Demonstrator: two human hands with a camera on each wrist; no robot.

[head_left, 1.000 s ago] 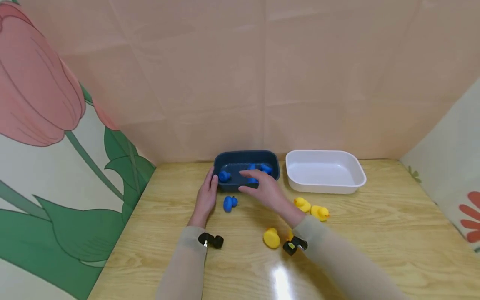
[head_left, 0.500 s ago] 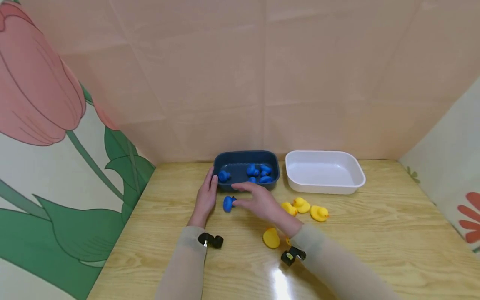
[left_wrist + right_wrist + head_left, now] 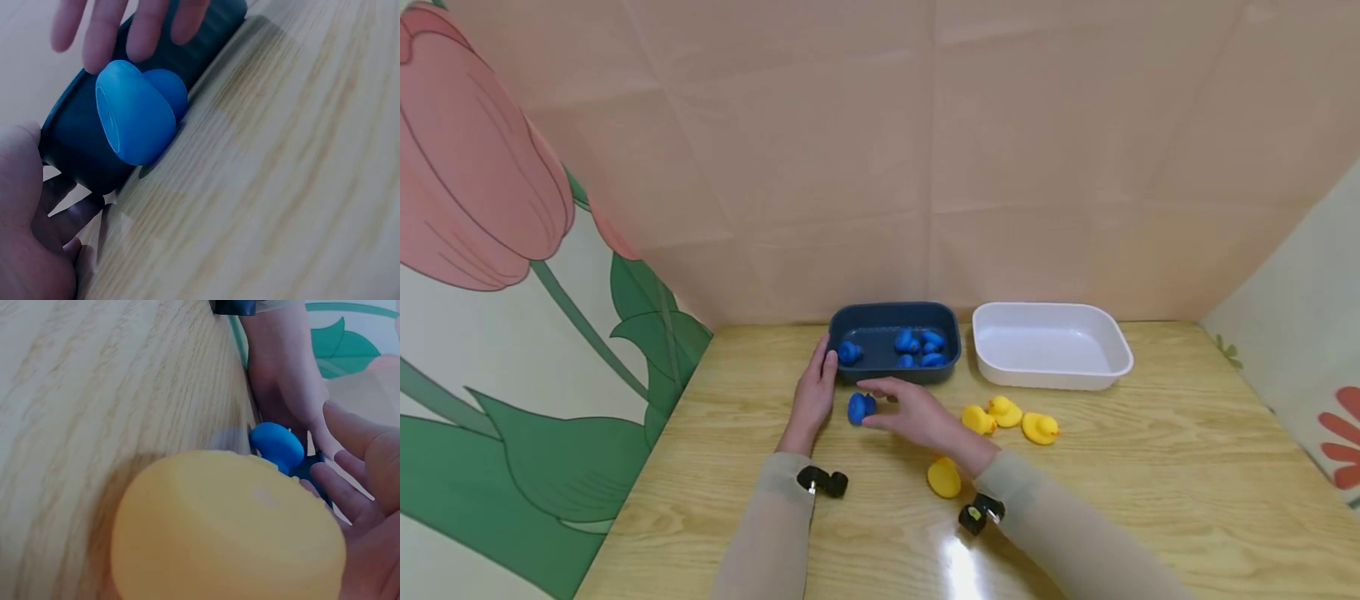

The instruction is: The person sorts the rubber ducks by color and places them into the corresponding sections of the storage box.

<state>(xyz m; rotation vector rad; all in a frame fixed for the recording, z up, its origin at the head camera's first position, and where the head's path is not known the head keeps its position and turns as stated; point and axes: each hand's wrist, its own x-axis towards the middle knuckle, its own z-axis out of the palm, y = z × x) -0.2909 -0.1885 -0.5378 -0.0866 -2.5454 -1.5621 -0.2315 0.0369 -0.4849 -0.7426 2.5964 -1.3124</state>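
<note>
A blue rubber duck [image 3: 858, 408] lies on its side on the table, just in front of the dark blue tray [image 3: 895, 375]. My right hand [image 3: 913, 412] reaches in from the right, thumb and fingers spread apart at this duck; in the left wrist view the fingers hang over the blue duck [image 3: 134, 115] without visibly gripping it. My left hand [image 3: 812, 396] holds the tray's left end, thumb near the rim and fingers against the end wall. Inside the tray are several blue ducks [image 3: 906, 340], one of them apart at the left [image 3: 849, 352].
To the right stands a white tray [image 3: 1052, 379]. Three yellow rubber ducks [image 3: 1040, 428] lie in front of it. Another yellow duck [image 3: 943, 477] sits nearer, below my right wrist, large in the right wrist view. A pinkish sheet [image 3: 820, 167] hangs behind the table.
My right hand has drawn back from over the dark blue tray and come down to the blue duck in front of it. My left hand has stayed at the tray.
</note>
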